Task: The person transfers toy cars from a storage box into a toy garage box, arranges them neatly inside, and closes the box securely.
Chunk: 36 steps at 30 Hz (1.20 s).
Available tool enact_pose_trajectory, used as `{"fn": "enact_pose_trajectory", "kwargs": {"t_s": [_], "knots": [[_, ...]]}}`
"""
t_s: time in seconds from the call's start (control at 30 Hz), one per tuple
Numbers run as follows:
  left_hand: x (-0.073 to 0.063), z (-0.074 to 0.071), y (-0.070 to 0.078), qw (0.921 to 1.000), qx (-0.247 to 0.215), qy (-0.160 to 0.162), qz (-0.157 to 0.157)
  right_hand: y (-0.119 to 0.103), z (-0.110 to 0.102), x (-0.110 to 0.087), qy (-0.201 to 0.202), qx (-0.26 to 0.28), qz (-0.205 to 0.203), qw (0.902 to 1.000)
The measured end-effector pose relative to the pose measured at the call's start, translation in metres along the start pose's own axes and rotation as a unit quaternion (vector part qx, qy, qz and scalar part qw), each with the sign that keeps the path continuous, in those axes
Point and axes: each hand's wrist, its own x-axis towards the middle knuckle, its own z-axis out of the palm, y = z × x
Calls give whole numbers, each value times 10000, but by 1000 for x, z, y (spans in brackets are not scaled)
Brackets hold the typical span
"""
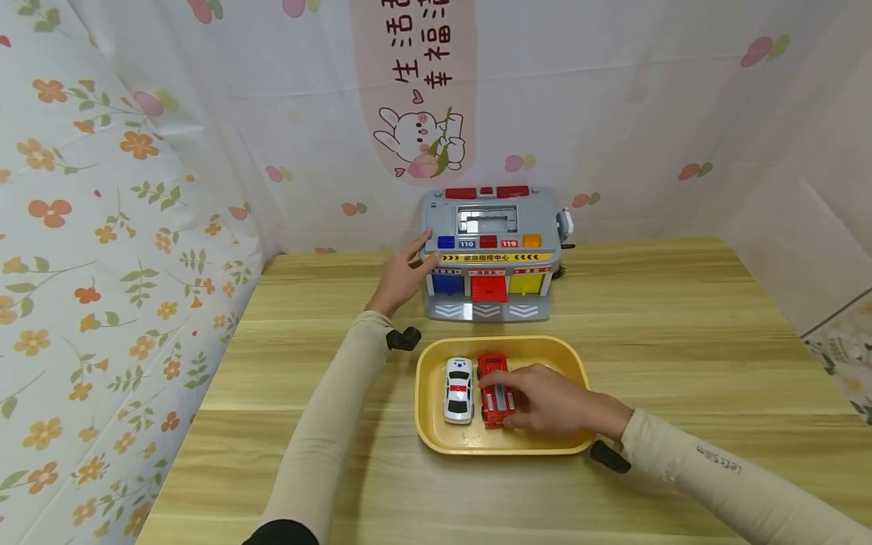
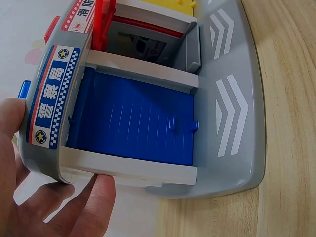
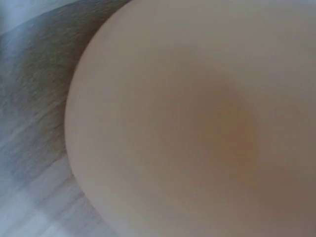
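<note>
In the head view my left hand rests at the left front corner of a grey toy garage, fingers extended over its roof edge and side. The left wrist view shows a fingertip against the white post beside the lowered blue door. The red door in the middle is swung up, baring the bay behind it. Over a yellow tray, my right hand grips a red toy car with thumb and fingers. Alongside it in the tray lies a white toy police car.
The tray stands just in front of the garage on a wooden table. A printed cloth hangs behind, and a floral cloth borders the left. Blurred skin tone fills most of the right wrist view.
</note>
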Motion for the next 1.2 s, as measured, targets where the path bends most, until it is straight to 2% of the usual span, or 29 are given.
{"fn": "enact_pose_trajectory", "kwargs": {"t_s": [0.27,0.5,0.8,1.2], "knots": [[-1,0,0,10000,23,-1,9,-4,-6,-1,-110,51,44,9999],[0,0,-1,10000,-5,-29,32,-11,-17,-7,-49,156,-284,9995],[1,0,-2,10000,-41,-18,77,-23,-41,-13,-74,-34,-429,9990],[2,1,-4,9999,-41,3,101,-15,-74,10,32,15,-466,9989]]}}
